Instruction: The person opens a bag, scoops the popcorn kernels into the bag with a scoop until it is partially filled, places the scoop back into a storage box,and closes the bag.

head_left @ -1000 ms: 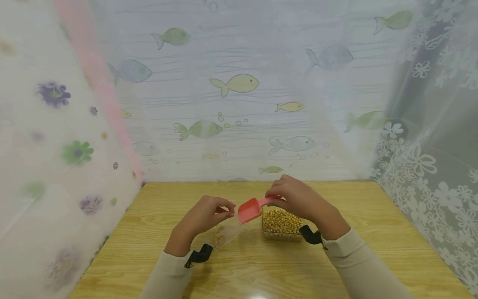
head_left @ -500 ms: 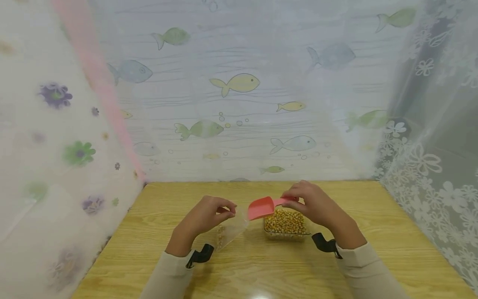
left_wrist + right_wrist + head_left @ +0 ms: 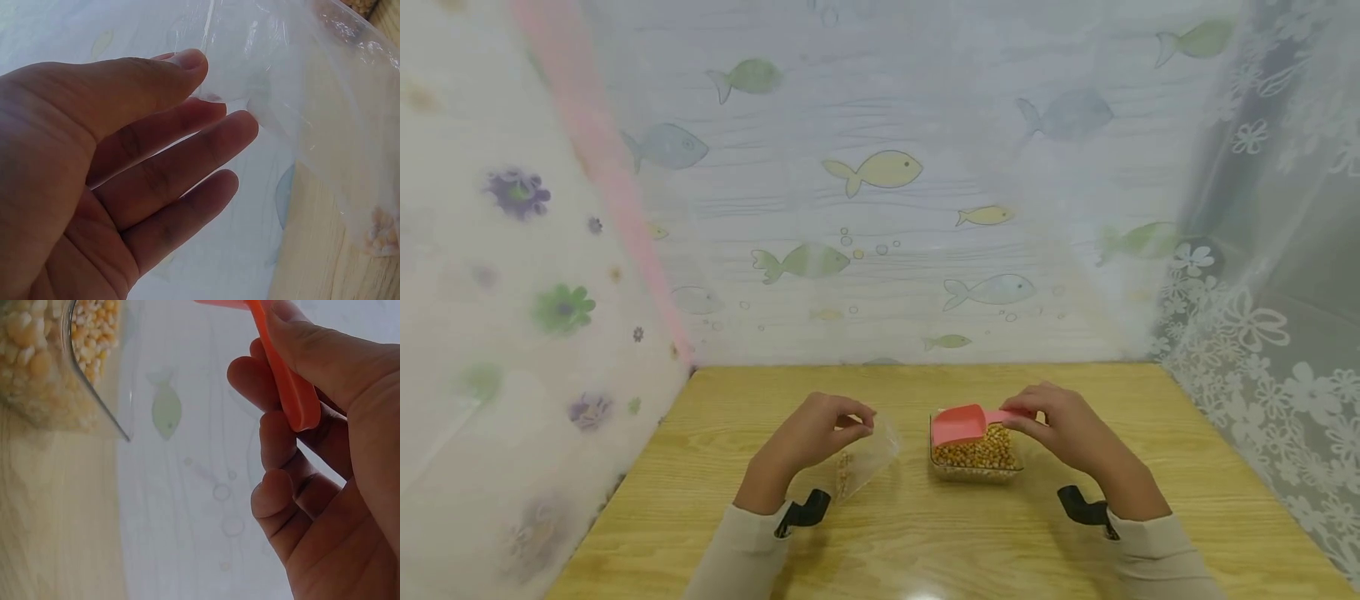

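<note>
My left hand (image 3: 814,433) pinches the top edge of a clear plastic bag (image 3: 874,460) between thumb and forefinger. Some corn kernels (image 3: 844,473) lie at the bottom of the bag. In the left wrist view the other fingers (image 3: 187,169) are spread apart below the pinch. A red scoop (image 3: 961,425) is in my right hand (image 3: 1060,425), its handle (image 3: 287,381) gripped by thumb and fingers. The scoop's bowl is over the left part of a clear container (image 3: 976,477) filled with yellow corn kernels (image 3: 992,450); no corn shows in the bowl.
Both the bag and the container are on a wooden table (image 3: 925,533). Behind it hangs a curtain (image 3: 880,275) printed with fish. Flowered sheets (image 3: 535,333) enclose the left and right sides.
My right hand has moved right with the scoop, from beside the bag's mouth to above the corn container. The left hand has stayed in place holding the bag.
</note>
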`<state>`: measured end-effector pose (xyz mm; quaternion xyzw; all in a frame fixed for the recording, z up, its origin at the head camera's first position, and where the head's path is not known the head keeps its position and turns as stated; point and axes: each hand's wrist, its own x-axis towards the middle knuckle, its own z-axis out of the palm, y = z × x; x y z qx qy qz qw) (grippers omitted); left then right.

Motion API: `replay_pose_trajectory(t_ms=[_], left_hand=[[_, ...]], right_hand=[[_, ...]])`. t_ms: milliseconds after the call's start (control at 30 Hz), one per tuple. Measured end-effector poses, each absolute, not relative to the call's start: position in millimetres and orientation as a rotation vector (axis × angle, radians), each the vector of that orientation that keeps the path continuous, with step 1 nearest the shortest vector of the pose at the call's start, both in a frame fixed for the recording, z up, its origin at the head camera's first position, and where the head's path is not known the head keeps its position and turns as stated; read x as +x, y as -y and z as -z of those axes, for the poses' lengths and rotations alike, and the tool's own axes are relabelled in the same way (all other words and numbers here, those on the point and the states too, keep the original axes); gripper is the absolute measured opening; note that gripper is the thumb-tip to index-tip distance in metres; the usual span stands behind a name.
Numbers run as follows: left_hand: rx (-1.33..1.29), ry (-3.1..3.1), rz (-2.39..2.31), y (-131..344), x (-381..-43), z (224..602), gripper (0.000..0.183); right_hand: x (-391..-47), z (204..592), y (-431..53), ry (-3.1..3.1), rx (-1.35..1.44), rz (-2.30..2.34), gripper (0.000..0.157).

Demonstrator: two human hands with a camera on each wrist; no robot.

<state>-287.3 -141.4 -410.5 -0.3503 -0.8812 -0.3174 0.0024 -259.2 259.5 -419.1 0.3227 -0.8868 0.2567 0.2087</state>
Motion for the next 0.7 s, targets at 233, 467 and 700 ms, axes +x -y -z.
replay_pose_trajectory(t_ms=[233, 467, 700], left_hand=[[-1.105, 2.753, 0.997, 140.2, -288.7, 411.3, 0.012], [-1.099, 2.746, 0.985, 139.9, -287.1, 409.5, 0.01], [-1.118, 2.727, 0.979, 140.8, -284.3, 409.2, 0.009]], right_hand=[[-252.5, 415.5, -278.7, 2.496, 0.829, -0.669, 0.015], [-244.1, 408.6, -294.0, 2.576, 0.76, -0.663, 0.013], [-238.7, 401.5, -300.6, 2.701, 0.711, -0.661, 0.011]])
